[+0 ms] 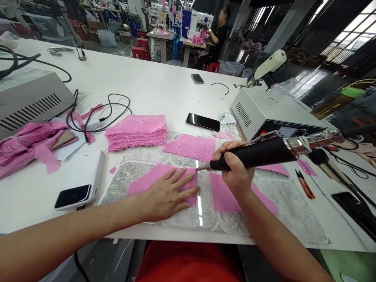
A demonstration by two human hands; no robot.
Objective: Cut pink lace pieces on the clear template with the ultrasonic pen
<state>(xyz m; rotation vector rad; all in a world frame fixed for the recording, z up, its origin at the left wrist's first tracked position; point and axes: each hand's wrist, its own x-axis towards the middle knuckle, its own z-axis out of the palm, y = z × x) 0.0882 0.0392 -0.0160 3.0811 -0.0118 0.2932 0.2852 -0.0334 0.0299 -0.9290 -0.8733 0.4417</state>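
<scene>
Fingers spread, my left hand [170,194] lies flat on a pink fabric piece [147,176], pressing it onto a clear-covered, marble-patterned board [126,172]. My right hand [239,172] is wrapped round a corded black ultrasonic hand tool [261,154] with a tapered metal tip. That tip touches or nearly touches the fabric's upper right corner, just beyond my left fingertips. A pink lace piece [190,147] lies behind it. Another pink fabric piece [225,194] rests partly under my right wrist. A neat stack of pink lace pieces [136,133] stands at the back left.
A grey control box [279,109] stands at right, another grey box [32,94] at left. Phones [202,122], a white power bank [84,172], orange-handled snippers [305,185] and loose cables lie around the board. Beyond the table, a person [217,37] sits at a sewing machine [196,23].
</scene>
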